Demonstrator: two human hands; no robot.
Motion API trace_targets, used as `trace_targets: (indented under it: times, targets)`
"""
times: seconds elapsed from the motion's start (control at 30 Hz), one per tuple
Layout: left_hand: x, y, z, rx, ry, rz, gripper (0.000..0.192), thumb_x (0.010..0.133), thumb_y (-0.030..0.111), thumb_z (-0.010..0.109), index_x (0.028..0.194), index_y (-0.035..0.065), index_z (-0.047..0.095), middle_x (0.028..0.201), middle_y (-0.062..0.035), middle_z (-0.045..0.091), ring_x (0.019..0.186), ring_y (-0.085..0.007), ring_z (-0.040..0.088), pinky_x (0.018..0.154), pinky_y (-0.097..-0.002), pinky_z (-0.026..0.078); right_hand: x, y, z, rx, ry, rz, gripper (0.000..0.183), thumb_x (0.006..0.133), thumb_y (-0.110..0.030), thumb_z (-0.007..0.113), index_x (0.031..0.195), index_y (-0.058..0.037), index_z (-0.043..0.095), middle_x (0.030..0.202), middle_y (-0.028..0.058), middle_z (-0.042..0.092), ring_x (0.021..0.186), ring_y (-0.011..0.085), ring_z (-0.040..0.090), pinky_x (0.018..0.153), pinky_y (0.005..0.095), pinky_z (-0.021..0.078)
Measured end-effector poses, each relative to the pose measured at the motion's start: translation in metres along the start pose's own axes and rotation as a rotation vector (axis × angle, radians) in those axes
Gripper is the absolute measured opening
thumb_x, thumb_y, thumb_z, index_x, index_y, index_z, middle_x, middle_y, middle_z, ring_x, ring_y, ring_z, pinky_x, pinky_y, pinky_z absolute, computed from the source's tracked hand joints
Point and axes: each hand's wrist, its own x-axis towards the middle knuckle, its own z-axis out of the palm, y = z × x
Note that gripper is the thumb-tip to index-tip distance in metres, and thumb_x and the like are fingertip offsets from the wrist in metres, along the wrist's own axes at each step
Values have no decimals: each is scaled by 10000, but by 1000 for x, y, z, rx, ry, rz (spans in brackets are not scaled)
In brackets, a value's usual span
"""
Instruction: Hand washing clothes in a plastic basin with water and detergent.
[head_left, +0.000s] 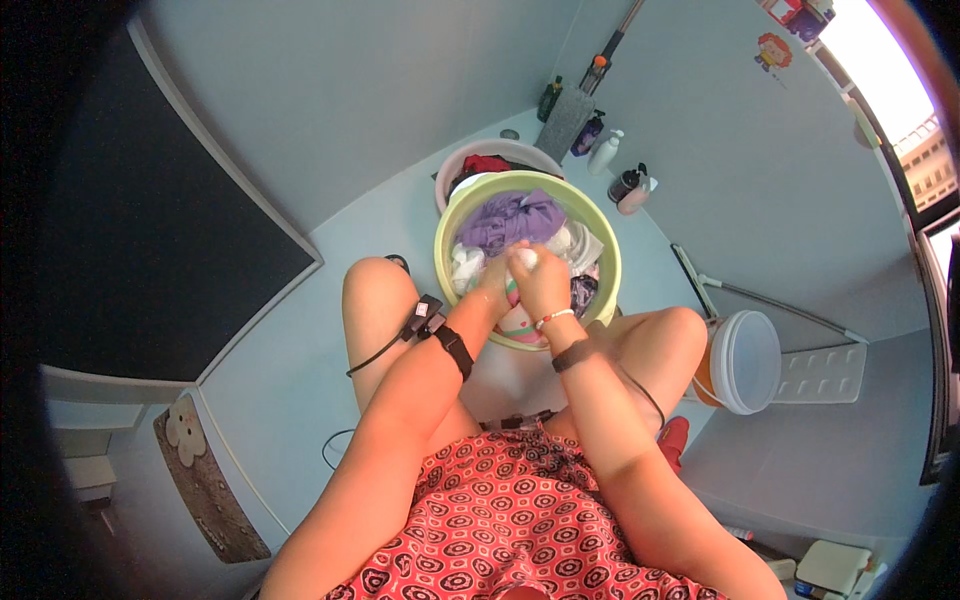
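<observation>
A pale green plastic basin (612, 262) in front of me holds water and several cloths. Over its near half my left hand (499, 274) and my right hand (544, 277) meet, both closed on a wet white garment with pink and green trim (519, 318). A white bit of it bulges between my fingers, and its lower part hangs at the basin's near side. Beyond my hands lies a purple cloth (510, 221). White cloth (466, 264) is at the left, grey-white cloth (583, 246) at the right, and a dark patterned cloth (583, 291) beside my right wrist.
Behind the basin stands a pink basin (448, 166) with red and dark clothes. Pump bottles (604, 152) and a grey flat mop head (564, 124) line the wall. To the right are a squeegee (681, 277) and a lidded bucket (742, 361). A mat (210, 487) lies lower left.
</observation>
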Motion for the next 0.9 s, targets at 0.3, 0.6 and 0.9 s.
trace_targets:
  times: [0.3, 0.6, 0.9]
  targets:
    - [26, 2, -34, 725, 278, 797, 371, 907, 185, 570, 1250, 45, 542, 1160, -183, 582, 1080, -286, 577, 906, -434, 473, 16, 70, -13, -144, -115, 76, 402, 840, -325, 660, 1119, -35, 647, 1128, 244, 616, 1013, 409, 614, 884, 432, 491]
    - [7, -17, -31, 2028, 332, 801, 654, 839, 104, 595, 1449, 64, 363, 1392, -218, 399, 1231, -433, 470, 990, -483, 446, 5, 73, 21, -652, -374, -33, 703, 761, -254, 753, 1373, -167, 420, 1345, 191, 456, 1151, 404, 540, 927, 492, 494]
    - [59, 13, -79, 1273, 163, 462, 515, 905, 176, 579, 1386, 53, 446, 1260, -145, 524, 1190, -246, 533, 903, -406, 484, 31, 73, 26, -220, -412, 149, 633, 739, -183, 775, 1314, -70, 535, 1244, 183, 561, 1100, 304, 598, 926, 398, 497]
